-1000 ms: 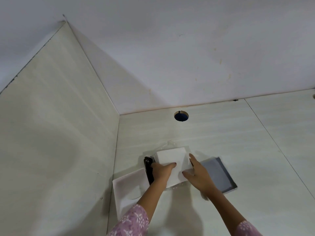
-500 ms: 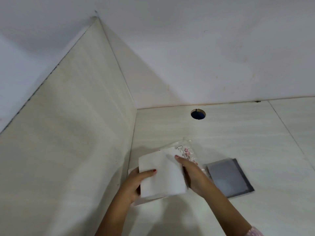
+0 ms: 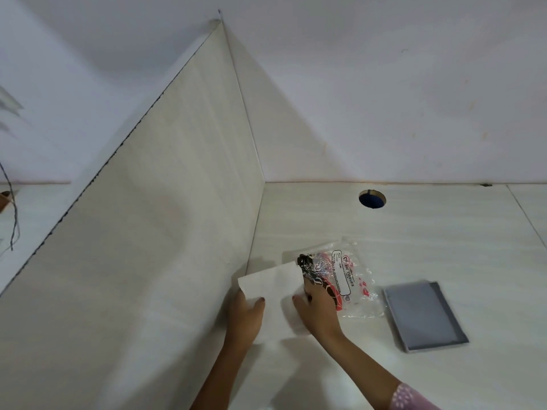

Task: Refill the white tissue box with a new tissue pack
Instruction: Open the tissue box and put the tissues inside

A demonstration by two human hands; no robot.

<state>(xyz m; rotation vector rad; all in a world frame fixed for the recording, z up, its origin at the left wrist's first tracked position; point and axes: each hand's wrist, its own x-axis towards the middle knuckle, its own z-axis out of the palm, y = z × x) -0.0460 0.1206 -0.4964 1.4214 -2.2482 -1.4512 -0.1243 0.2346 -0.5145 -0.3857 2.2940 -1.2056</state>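
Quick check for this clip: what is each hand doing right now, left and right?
Left hand: closed on the left edge of the tissue stack.
Right hand: closed on the right side of the same tissue stack.

Printed name: "BIG TISSUES" is read in dark capitals inside a rounded outline on the clear plastic tissue wrapper (image 3: 344, 276), which lies on the pale desk.
Logo: a small round emblem is seen just before the name on the same wrapper; its letters cannot be made out.
Fine print: small lines beside the name are too small to be read.
Other markings: red shapes are printed on the wrapper; no words can be read in them.
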